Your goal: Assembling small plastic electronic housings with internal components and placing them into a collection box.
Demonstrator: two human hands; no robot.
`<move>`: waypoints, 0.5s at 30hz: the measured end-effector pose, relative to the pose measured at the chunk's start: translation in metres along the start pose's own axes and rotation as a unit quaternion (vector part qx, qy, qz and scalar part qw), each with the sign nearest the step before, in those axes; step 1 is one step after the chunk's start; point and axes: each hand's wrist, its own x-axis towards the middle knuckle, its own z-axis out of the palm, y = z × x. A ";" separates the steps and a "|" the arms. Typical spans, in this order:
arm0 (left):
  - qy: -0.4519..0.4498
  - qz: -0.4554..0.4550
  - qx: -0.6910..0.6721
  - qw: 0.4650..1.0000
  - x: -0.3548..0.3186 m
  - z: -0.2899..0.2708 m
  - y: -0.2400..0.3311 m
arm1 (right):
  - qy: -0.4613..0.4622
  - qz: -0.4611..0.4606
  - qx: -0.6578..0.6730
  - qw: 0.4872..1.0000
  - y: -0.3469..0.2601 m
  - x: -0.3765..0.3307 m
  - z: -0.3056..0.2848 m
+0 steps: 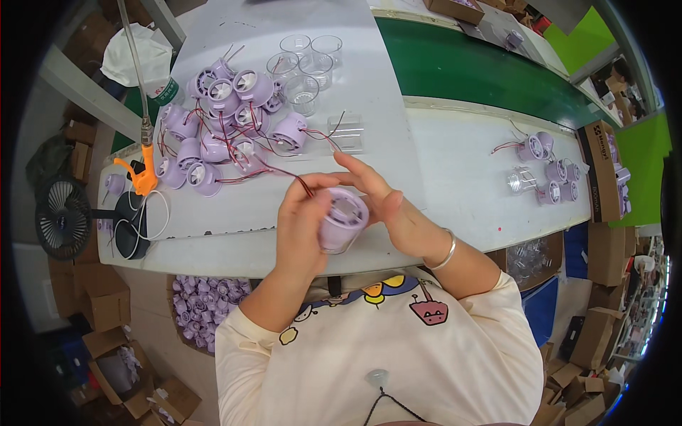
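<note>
A lilac fan housing [342,220] is held at the centre of the frame, just above the near edge of the white table [455,177]. The left hand [304,221] is wrapped round its left side, fingers curled and pressed together against the shell. The right hand [383,200] is laid against its right side, fingers stretched out and slightly spread; a silver bangle [446,252] is worn on that wrist. Red and black wires [298,179] are seen running up from the housing.

A heap of like housings [224,121] is noted at upper left, with clear plastic cups [305,64] just beyond it. A smaller group of housings [547,170] is placed at right, beside a brown carton [600,170] with dark print, lying long-side up at the table's end. A green belt [483,67] is seen at upper right. Brown cartons [106,305] are stacked at lower left, and a box of lilac parts [206,305] sits under the table, partly hidden by it.

The underside of the held housing is hidden by the palms. The print on the cartons is too small to make out.
</note>
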 end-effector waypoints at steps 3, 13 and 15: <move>0.029 -0.088 -0.117 0.989 0.006 -0.007 0.001 | -0.035 0.047 -0.073 0.996 -0.008 -0.004 -0.001; 0.040 0.050 0.020 0.998 0.005 -0.001 -0.015 | 0.039 -0.016 -0.143 0.989 -0.009 0.008 0.001; 0.013 0.181 0.167 0.969 0.012 -0.020 -0.009 | 0.126 -0.148 -0.353 0.915 -0.015 0.030 -0.036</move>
